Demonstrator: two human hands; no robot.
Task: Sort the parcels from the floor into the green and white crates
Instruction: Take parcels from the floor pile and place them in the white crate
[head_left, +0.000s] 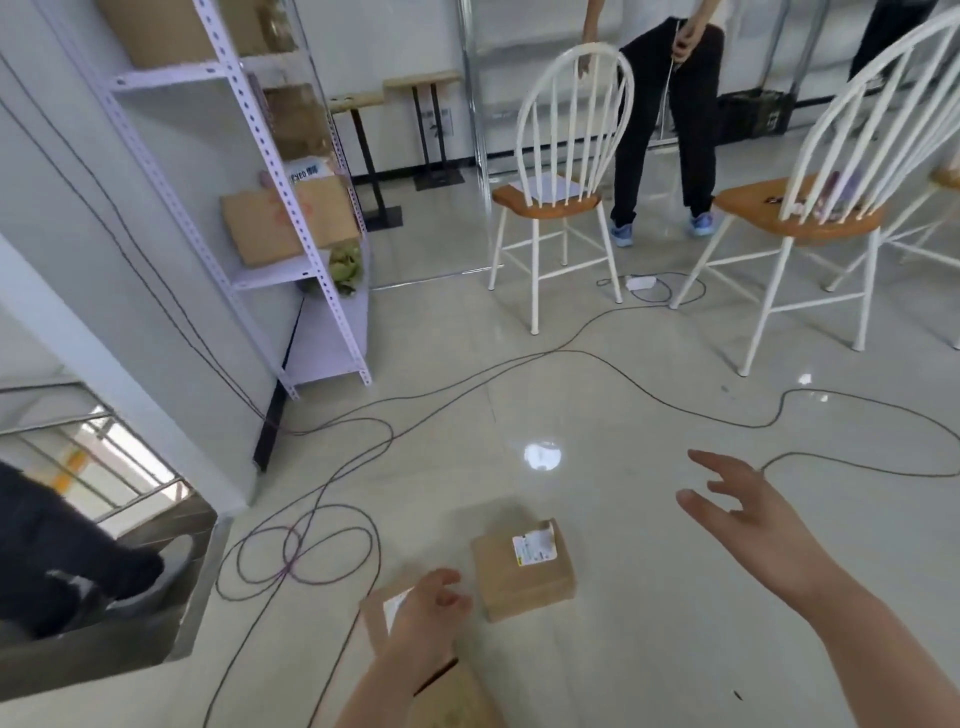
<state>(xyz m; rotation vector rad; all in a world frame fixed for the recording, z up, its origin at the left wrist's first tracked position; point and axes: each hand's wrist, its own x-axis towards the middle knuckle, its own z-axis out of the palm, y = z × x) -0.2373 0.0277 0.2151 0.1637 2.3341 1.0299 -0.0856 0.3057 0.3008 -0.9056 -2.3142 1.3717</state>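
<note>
We see open glossy pale floor (649, 639) right of the square brown cardboard parcel (522, 571); looped thin dark cables (289, 565) clutter its left.

A makeshift stockroom or office: slotted metal shelving (291, 218) stacked with cardboard boxes (283, 218), cables (467, 384) trailing over glossy tiled floor (623, 649), spare chairs (561, 171).

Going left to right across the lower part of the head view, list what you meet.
In order: coiled cable on the floor → left hand → labelled cardboard parcel → right hand, fingers spread.
</note>
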